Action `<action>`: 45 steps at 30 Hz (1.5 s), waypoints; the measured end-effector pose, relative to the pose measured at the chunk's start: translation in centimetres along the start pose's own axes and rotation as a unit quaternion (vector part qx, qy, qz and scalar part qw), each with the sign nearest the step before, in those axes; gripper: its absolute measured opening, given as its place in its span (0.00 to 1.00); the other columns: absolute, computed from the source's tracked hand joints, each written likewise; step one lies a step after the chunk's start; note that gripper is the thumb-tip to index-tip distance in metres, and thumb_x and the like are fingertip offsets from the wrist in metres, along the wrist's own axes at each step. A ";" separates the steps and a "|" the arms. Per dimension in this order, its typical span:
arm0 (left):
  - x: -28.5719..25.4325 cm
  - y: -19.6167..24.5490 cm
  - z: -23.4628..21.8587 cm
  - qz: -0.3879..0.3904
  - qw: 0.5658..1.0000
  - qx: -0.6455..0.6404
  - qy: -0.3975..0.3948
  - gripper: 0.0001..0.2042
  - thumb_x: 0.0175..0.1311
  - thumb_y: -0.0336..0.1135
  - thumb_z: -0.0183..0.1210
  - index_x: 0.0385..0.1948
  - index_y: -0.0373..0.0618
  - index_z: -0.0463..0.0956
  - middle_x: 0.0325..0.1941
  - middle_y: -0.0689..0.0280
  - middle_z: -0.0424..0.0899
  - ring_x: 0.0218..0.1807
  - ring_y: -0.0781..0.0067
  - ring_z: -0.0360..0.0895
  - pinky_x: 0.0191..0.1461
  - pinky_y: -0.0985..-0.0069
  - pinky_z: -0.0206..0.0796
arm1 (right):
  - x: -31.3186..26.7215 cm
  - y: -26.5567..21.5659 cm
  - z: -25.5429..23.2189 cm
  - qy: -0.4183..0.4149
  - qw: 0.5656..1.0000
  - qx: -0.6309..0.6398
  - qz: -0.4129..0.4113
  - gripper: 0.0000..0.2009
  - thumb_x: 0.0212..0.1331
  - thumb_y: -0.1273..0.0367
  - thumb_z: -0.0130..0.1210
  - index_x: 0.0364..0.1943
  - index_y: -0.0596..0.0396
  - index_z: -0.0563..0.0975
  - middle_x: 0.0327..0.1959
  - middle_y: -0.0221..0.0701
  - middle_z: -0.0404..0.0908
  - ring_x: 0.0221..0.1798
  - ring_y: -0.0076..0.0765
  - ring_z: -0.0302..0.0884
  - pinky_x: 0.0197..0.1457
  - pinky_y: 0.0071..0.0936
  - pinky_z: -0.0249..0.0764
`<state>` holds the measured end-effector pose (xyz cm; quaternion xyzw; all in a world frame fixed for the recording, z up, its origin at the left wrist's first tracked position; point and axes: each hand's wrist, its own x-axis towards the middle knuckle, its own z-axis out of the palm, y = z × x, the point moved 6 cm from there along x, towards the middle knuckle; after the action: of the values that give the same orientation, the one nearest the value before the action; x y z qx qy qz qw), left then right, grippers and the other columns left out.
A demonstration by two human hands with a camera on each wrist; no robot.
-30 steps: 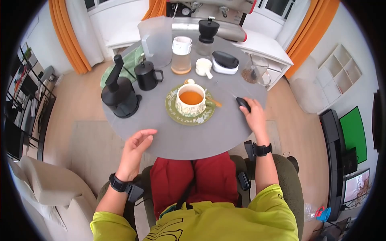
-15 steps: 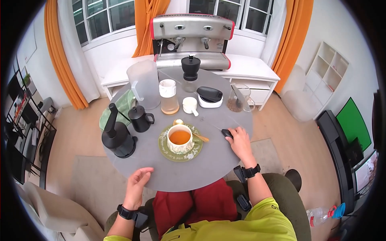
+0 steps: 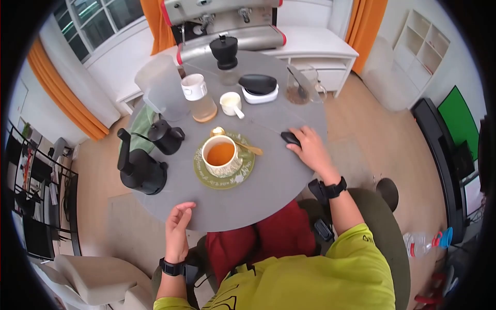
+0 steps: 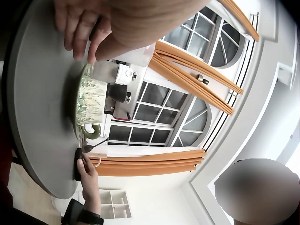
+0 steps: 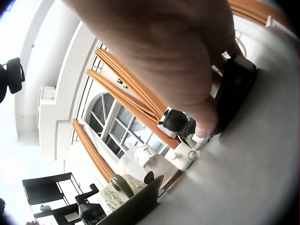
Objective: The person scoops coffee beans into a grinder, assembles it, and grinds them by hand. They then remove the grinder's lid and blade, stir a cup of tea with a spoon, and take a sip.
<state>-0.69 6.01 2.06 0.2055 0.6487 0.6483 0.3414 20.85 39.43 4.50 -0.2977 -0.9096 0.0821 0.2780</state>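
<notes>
1. Table (image 3: 258, 199): round and grey; supports the items in 3 to 9
2. Coffee machine (image 3: 227, 39): positioned beyond the far edge of the table
3. Clear jug (image 3: 163, 93): at the far left of the table; a black pot (image 3: 166, 137) stands nearer the person, beside a black press (image 3: 147, 173)
4. Right hand (image 3: 316, 155): at the right side of the table; thumb and fingers are clamped on opposite sides of the small black object
5. Left hand (image 3: 178, 235): at the near left edge; fingers loosely bent, thumb close to them, nothing gripped; contact with the table cannot be determined
6. Green saucer (image 3: 244, 173): near mid-table, between the two hands, touched by neither
7. Cup (image 3: 227, 168): upright on the saucer; contains amber liquid
8. Small black object (image 3: 289, 138): at the table surface, to the right of the saucer and apart from it; partly covered by the right hand, exact type unclear
9. Spoon (image 3: 253, 150): lies across the saucer beside the cup, its handle end pointing right
10. Step in hand (judgement): securing or positioning the small black object with the right hand
11. Next move (judgement): calls for even thumb and finger pressure if lifting, or a relaxed thumb if releasing; maintain clearance from the spoon handle
</notes>
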 end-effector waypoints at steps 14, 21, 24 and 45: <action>0.7 -0.7 -1.0 -0.009 1.000 0.006 -0.028 0.06 0.72 0.28 0.53 0.42 0.39 0.78 0.41 0.67 0.82 0.47 0.80 0.74 0.57 0.81 0.60 | 9.8 7.8 -7.1 0.110 0.969 0.191 0.113 0.14 0.62 0.62 0.60 0.48 0.55 0.81 0.34 0.35 0.83 0.36 0.32 0.80 0.41 0.28 0.76; 0.6 -0.6 -1.2 -0.009 1.000 -0.003 -0.028 0.06 0.72 0.28 0.52 0.42 0.39 0.78 0.41 0.67 0.83 0.46 0.80 0.75 0.56 0.81 0.61 | 18.6 3.5 -6.2 0.001 0.998 0.024 0.066 0.15 0.59 0.62 0.61 0.45 0.56 0.81 0.36 0.41 0.84 0.38 0.44 0.81 0.46 0.34 0.75; 0.6 -0.6 -1.2 -0.013 0.999 -0.008 -0.030 0.07 0.72 0.28 0.52 0.43 0.38 0.78 0.41 0.67 0.83 0.47 0.80 0.76 0.57 0.81 0.62 | 20.5 2.4 -4.6 -0.020 0.998 0.025 0.048 0.15 0.59 0.62 0.61 0.44 0.58 0.81 0.37 0.42 0.85 0.43 0.47 0.82 0.48 0.37 0.75; 0.8 -1.5 -1.5 -0.024 0.997 -0.068 -0.038 0.06 0.72 0.30 0.53 0.42 0.41 0.78 0.42 0.67 0.83 0.49 0.80 0.76 0.58 0.81 0.62 | 24.2 -13.8 0.9 -0.204 0.908 0.365 -0.036 0.12 0.66 0.64 0.57 0.46 0.57 0.80 0.31 0.25 0.80 0.31 0.18 0.72 0.37 0.18 0.71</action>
<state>-2.07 5.40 0.37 0.1910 0.5946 0.6739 0.3948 -2.71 42.47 19.19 -0.1194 -0.8632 0.4570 0.1779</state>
